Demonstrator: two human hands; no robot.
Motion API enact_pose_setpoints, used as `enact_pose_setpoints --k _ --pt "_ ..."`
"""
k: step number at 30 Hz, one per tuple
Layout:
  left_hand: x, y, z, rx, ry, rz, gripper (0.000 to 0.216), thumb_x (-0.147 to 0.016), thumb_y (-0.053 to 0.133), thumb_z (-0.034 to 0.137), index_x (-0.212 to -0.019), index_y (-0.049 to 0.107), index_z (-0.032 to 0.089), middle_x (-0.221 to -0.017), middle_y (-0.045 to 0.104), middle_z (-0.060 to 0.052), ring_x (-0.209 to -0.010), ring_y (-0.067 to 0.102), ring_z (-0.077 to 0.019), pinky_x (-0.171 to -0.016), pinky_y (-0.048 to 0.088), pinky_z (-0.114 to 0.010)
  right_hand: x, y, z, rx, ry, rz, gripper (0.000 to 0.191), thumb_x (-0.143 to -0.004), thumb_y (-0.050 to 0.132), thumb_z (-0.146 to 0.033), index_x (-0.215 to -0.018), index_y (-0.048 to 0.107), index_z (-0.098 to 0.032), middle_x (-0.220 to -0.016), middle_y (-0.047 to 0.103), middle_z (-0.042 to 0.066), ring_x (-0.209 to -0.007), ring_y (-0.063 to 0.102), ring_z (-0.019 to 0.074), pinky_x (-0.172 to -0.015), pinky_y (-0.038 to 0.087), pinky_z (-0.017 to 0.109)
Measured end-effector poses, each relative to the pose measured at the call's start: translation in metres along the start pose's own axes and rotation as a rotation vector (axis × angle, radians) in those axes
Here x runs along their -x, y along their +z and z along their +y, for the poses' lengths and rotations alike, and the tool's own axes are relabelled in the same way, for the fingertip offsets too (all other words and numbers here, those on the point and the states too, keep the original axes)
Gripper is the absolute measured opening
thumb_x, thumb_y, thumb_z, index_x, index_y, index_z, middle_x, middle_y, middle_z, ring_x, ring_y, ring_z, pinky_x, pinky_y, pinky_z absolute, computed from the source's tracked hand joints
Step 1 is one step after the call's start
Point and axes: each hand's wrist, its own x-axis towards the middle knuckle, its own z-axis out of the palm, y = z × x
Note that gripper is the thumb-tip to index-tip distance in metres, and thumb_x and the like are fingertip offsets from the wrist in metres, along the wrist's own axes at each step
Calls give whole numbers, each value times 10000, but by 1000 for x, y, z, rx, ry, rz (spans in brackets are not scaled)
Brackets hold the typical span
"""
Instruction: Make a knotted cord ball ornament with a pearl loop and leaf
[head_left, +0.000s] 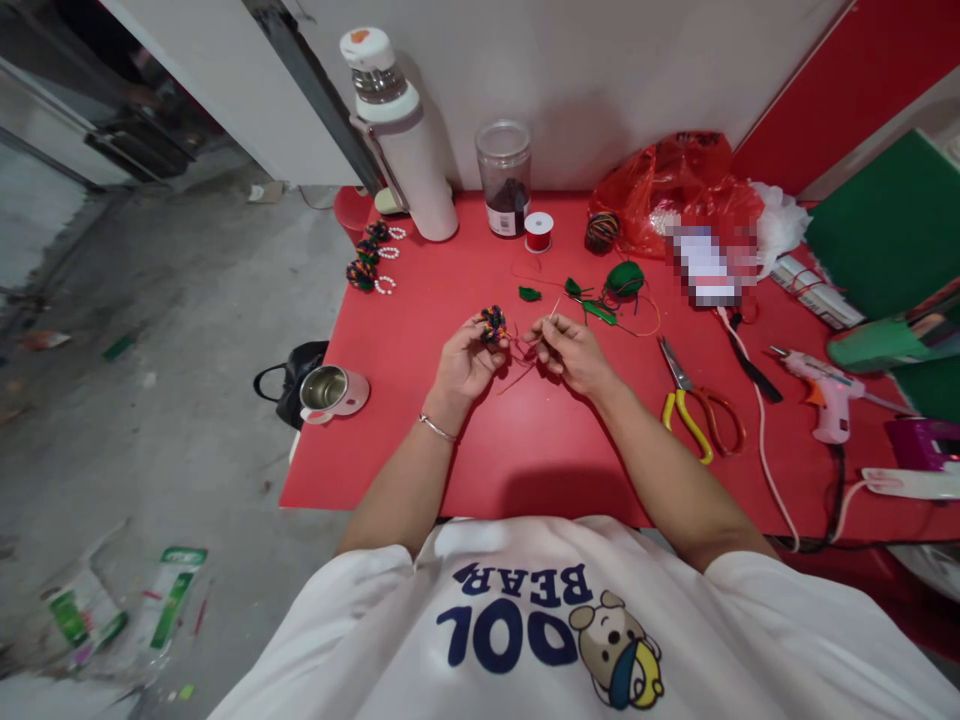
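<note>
My left hand (469,358) is closed on a small dark multicoloured yarn flower (493,324), pinched at the fingertips. Just to its right, my right hand (566,352) pinches a thin, pale, needle-like stick (555,307) whose exact kind I cannot make out. Fine red thread (517,378) loops between the two hands and trails on the table. Beyond the right hand lie small green yarn leaves (529,294), a green-handled tool (600,312) and a ball of green yarn (625,280).
Scissors and pliers (694,405) lie right, near a pink glue gun (825,395) and cables. A red thread spool (538,232), clear jar (503,180), white flask (412,150) and red bag (660,190) stand behind. Beaded yarn pieces (363,274) and a mug (334,392) sit left.
</note>
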Motion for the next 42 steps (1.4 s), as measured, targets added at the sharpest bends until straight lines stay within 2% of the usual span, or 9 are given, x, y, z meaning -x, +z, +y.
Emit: enact_pose_setpoints --k 4,10,14,20,27,32,37,39,42 --pt "1 1 -2 -54 -10 -24 172 -787 644 128 -946 617 186 -746 672 -19 -571 645 -130 -456 436 -194 2 2 -1 14 16 -24 493 -639 976 -550 -900 729 -212 -690 683 -36 -503 510 66 -386 313 178" --pt "1 1 -5 -106 -9 -47 188 -795 673 128 -969 624 179 -748 682 -21 -560 649 -131 -428 444 -185 5 4 0 134 37 -73 419 -619 989 -471 -847 771 -195 -591 633 -59 -442 428 47 -412 302 198" --pt "-1 0 -6 -83 -9 -50 183 -811 689 117 -974 625 171 -740 681 -13 -545 650 -122 -421 448 -175 7 4 -2 199 12 -88 360 -646 968 -467 -751 765 -189 -526 570 -70 -444 398 44 -436 275 201" --pt "-6 -3 -9 -5 -20 -54 115 -821 641 106 -919 603 151 -695 661 -6 -540 644 -96 -407 401 -139 7 2 -1 103 -29 -143 367 -686 943 -489 -801 761 -193 -596 602 -61 -475 385 42 -460 297 206" --pt "-11 -13 -12 -60 54 -133 233 -782 753 148 -971 621 175 -775 701 -11 -585 673 -115 -423 410 -161 5 4 -2 63 157 -65 407 -706 879 -526 -681 668 -178 -511 491 -75 -399 328 36 -364 197 196" --pt "-9 -14 -15 -134 69 -152 267 -769 851 222 -963 670 197 -750 704 -12 -597 677 -136 -442 420 -182 5 3 -1 140 224 -110 462 -651 923 -543 -633 642 -178 -446 466 -78 -365 301 28 -352 156 196" --pt "-8 -12 -15 -165 106 -130 261 -762 878 224 -944 695 192 -743 695 1 -546 621 -97 -426 353 -174 7 8 -2 86 137 -57 535 -527 1028 -471 -765 628 -206 -466 451 -139 -379 262 14 -376 182 185" --pt "-8 -11 -15 -164 112 -132 250 -759 868 203 -944 702 183 -745 694 5 -518 590 -79 -408 309 -168 8 10 -2 76 137 -65 545 -523 1028 -464 -838 669 -201 -496 500 -132 -385 270 12 -386 191 188" --pt "-9 -12 -14 -136 105 -134 252 -734 852 190 -935 701 169 -732 695 -2 -510 590 -82 -387 288 -169 7 10 -3 52 147 -62 492 -567 994 -491 -837 722 -182 -483 495 -117 -390 275 18 -394 182 204"
